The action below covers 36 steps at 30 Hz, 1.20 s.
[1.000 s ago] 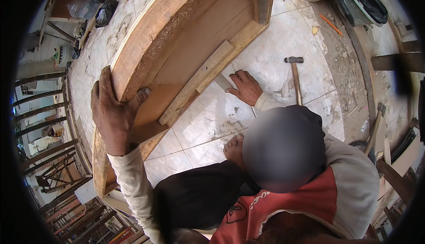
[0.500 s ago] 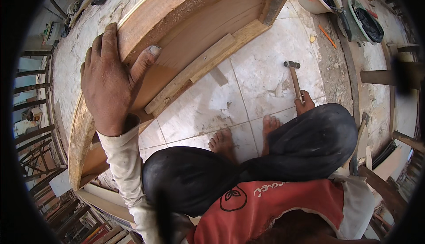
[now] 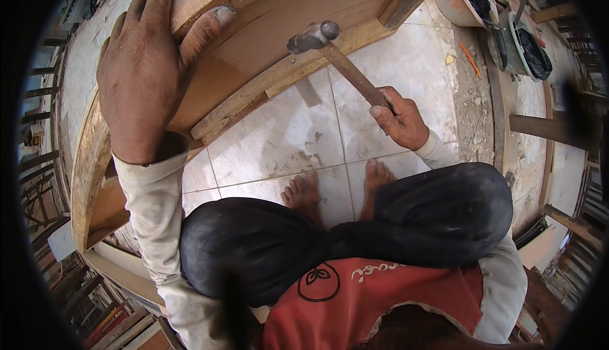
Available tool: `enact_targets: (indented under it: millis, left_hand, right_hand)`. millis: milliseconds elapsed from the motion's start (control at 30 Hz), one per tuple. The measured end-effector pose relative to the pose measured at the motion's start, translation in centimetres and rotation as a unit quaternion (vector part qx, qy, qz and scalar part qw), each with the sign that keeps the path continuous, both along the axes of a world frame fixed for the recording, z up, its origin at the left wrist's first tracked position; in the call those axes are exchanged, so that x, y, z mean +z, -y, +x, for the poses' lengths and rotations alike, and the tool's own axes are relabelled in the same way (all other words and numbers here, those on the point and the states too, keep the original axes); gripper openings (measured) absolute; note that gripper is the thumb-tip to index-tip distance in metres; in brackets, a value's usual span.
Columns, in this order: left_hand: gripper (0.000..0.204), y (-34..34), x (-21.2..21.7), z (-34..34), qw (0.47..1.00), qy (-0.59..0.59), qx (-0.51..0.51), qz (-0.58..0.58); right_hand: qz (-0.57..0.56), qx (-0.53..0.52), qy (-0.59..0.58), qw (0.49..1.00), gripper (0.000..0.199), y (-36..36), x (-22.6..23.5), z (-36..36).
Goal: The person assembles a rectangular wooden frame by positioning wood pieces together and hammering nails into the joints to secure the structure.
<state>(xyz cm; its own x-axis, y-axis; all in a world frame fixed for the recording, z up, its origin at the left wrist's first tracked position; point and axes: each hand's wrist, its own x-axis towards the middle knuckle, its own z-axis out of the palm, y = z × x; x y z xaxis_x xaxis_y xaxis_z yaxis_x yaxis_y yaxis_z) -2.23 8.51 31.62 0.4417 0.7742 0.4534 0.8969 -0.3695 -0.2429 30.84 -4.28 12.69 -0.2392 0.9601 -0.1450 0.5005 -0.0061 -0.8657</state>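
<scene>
Person squats, 2 bare feet on tile floor, close to work. Left hand flat, fingers spread open over curved wooden frame, pressing it steady, gripping nothing. Right hand closed around hammer handle; head hovers above slat on frame. Buckets beyond, well apart.

My left hand lies flat, fingers spread, thumb out to the right, arm stretched far forward. My right hand is a closed fist, wrist bent, nearer to me on the right.
</scene>
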Motion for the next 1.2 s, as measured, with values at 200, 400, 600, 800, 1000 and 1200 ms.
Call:
enact_targets:
  millis: [200,400,600,800,1000,1200]
  left_hand:
    - [0.071,-0.5,-0.2,0.2,0.999,-0.009,0.028,-0.013]
    - [0.073,-0.2,-0.5,0.3,1.000,0.008,0.020,-0.002]
    - [0.076,-0.4,0.3,0.5,0.999,0.029,-0.016,-0.025]
    - [0.074,-0.8,-0.9,0.1,1.000,-0.001,0.006,-0.019]
    - [0.076,-1.7,-1.0,0.2,0.998,0.023,-0.052,-0.006]
    - [0.078,0.0,0.1,-0.8,0.998,-0.018,0.047,-0.027]
  right_hand:
    - [0.279,-0.029,-0.080,0.956,0.031,-2.0,-2.2,0.3]
    - [0.087,0.102,0.127,0.983,0.032,-5.3,-2.2,-2.0]
    - [0.253,0.033,-0.089,0.963,0.031,-2.8,-2.1,-0.4]
    - [0.003,0.059,0.123,0.991,0.038,-4.7,-3.1,-0.6]
    - [0.211,-0.050,0.038,0.975,0.030,-2.6,-4.8,0.7]
    - [0.013,0.046,0.079,0.996,0.035,-4.7,-1.2,-1.9]
